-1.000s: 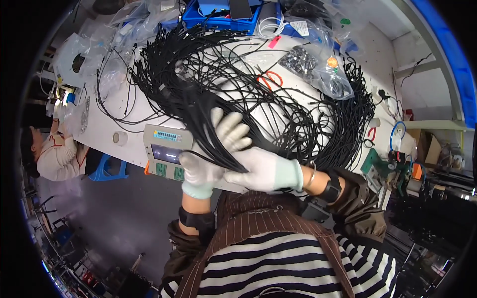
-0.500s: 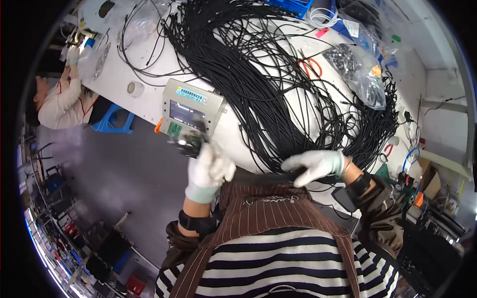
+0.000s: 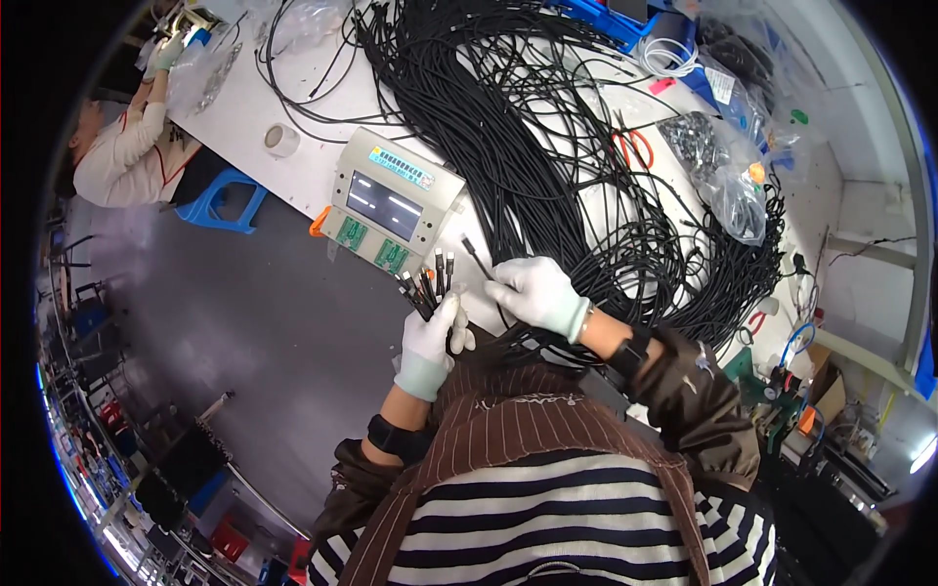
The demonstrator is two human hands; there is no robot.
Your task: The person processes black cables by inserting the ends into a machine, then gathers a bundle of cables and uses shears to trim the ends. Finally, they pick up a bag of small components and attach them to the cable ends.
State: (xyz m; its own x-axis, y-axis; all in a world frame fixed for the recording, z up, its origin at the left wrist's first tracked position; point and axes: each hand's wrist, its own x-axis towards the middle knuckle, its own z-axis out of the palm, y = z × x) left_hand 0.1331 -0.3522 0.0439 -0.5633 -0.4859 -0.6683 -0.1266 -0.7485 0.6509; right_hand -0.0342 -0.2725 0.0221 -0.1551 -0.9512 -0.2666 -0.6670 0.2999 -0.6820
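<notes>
My left hand (image 3: 430, 337), in a white glove, is closed around a bunch of black cable ends (image 3: 426, 289) whose small metal connectors point up. My right hand (image 3: 539, 295), also gloved, pinches a single black cable (image 3: 473, 252) just behind its plug, to the right of that bunch. Just beyond both hands stands a beige tester box (image 3: 393, 198) with a screen and two green circuit boards (image 3: 392, 257) along its near edge. A thick heap of black cables (image 3: 518, 186) runs from the far side of the table down past my right hand.
On the white table (image 3: 239, 132) are a roll of tape (image 3: 281, 141), red-handled scissors (image 3: 635, 148), clear bags of small parts (image 3: 735, 200) and a blue bin (image 3: 598, 21). A blue stool (image 3: 223, 201) stands left, near a co-worker (image 3: 127, 156) seated at the far left.
My right hand has moved left and away from me, from the cable heap, and now pinches one cable. The bunch in my left hand, blurred before beside the tester, is now still and nearer me.
</notes>
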